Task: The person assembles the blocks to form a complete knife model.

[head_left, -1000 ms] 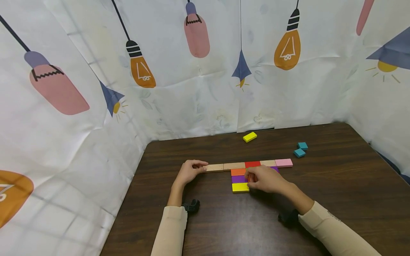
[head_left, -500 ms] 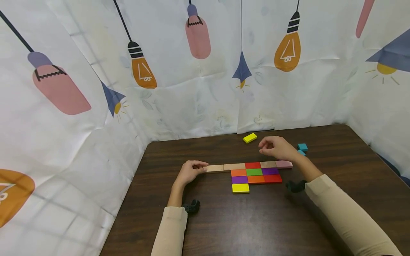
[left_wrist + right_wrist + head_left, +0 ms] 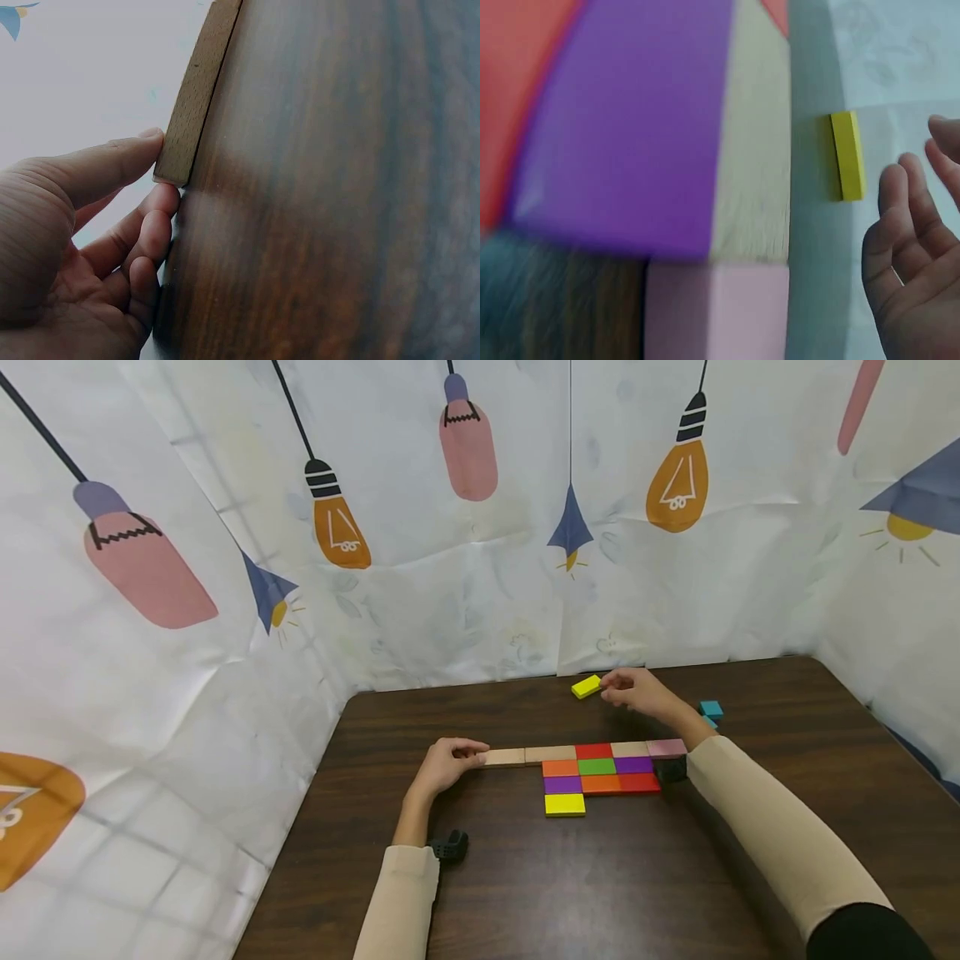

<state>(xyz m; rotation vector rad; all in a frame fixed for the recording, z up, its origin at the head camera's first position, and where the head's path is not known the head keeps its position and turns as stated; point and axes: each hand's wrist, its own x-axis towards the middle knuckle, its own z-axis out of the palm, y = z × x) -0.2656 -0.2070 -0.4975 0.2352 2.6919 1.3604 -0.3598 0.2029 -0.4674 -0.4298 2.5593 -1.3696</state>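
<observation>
At the left end of a row of blocks, my left hand (image 3: 444,766) pinches the end of a plain wooden block (image 3: 504,757). The left wrist view has the thumb against that wooden block's (image 3: 196,97) side and a fingertip at its end. My right hand (image 3: 637,692) is over the back of the table with fingers apart and holding nothing. Just left of its fingertips lies a yellow block (image 3: 586,687). In the right wrist view a gap shows between the fingers and this yellow block (image 3: 848,156).
Below the wooden row sit colored blocks side by side: orange, green (image 3: 596,767), purple, red, with a second yellow block (image 3: 565,805) at the front. A pink block (image 3: 666,748) ends the row. Two teal blocks (image 3: 710,709) lie at the back right, partly behind the right wrist.
My right hand has left the colored blocks, moving back across the table to beside the far yellow block. The left hand stays at the wooden block's end.
</observation>
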